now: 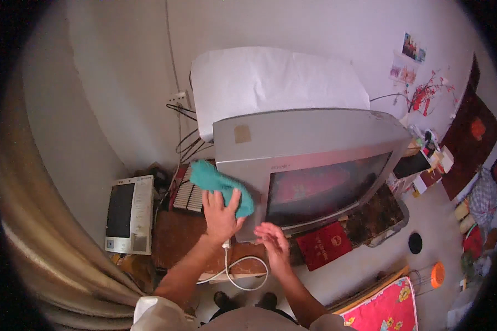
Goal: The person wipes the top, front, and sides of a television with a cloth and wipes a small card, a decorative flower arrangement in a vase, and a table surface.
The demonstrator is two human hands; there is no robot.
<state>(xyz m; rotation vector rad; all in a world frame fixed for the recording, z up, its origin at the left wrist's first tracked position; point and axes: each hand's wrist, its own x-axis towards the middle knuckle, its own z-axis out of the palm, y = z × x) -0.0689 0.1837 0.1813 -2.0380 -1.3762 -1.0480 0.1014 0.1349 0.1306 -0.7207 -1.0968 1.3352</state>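
Note:
A teal cloth (219,182) lies under the fingers of my left hand (221,215), pressed against the left front frame of a grey CRT television (281,136). The cloth's upper end spreads past the television's left edge. My right hand (274,244) is apart from the cloth, near the lower left corner of the screen, with its fingers spread and nothing in it. A pale cover (273,78) hangs over the back of the television. Beneath the set is a brown wooden cabinet top (176,236).
A looped white cable (248,258) hangs at the cabinet's front edge. A red booklet (325,246) lies right of my right hand. A white appliance (129,215) stands at left, beside a curtain (66,265). Black cables run to a wall socket (179,99). A floral cushion (385,306) is lower right.

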